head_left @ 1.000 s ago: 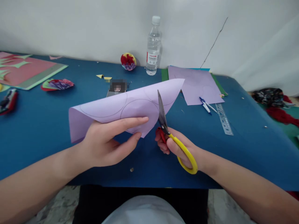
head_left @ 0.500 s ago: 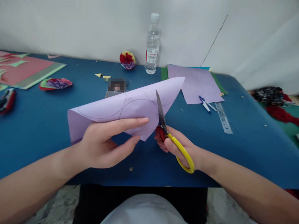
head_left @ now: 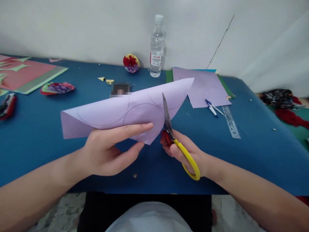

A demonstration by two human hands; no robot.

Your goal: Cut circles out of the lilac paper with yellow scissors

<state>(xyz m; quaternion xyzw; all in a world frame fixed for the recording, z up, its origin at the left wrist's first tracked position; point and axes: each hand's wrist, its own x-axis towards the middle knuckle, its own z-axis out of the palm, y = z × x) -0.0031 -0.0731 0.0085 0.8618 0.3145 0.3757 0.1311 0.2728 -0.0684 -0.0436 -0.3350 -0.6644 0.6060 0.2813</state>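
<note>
A sheet of purple paper (head_left: pixel 145 111) with pencilled circles is raised above the table, its far side curling over. My left hand (head_left: pixel 108 148) grips its near edge, thumb below and index finger stretched along the top. In my right hand (head_left: pixel 181 148) are scissors (head_left: pixel 184 154) with a yellow and a red handle. One blade lies over the paper at the right side of the middle circle, pointing away from me; the other blade is hidden. The paper is cut up to the blades there.
A water bottle (head_left: pixel 156 48) and a ruffled paper ball (head_left: pixel 131 63) stand by the wall. At right lie purple sheets (head_left: pixel 205 87), a compass (head_left: pixel 213 108) and a clear ruler (head_left: pixel 231 122). A folded paper piece (head_left: pixel 58 88), a stapler (head_left: pixel 8 106) and paper scraps (head_left: pixel 14 69) lie left.
The left end of the purple paper has swung outward to the left and up a little. Both hands and the scissors have barely moved.
</note>
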